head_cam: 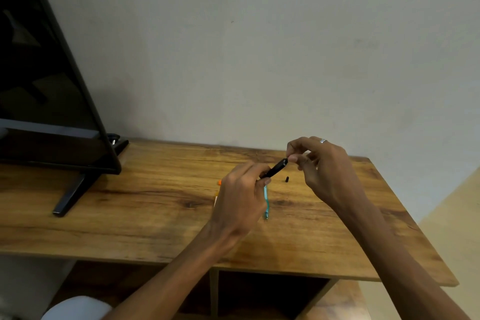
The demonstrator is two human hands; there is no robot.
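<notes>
My left hand (240, 197) grips a black pen barrel (274, 169) above the wooden table (145, 197), its open end pointing up and right. My right hand (322, 166), with a ring on one finger, has its thumb and fingertips pinched together right at that open end; whether they hold a small part is hidden. A small black cap piece (287, 179) lies on the table just below the barrel. A teal refill (266, 201) lies on the table under my left hand. Orange and white bits (218, 191) peek out behind my left hand.
A black TV screen (46, 80) stands at the left on a black foot (70, 195). A plain wall rises behind the table. The table's right edge (415, 221) runs diagonally. Open shelves (265, 293) lie below the front edge.
</notes>
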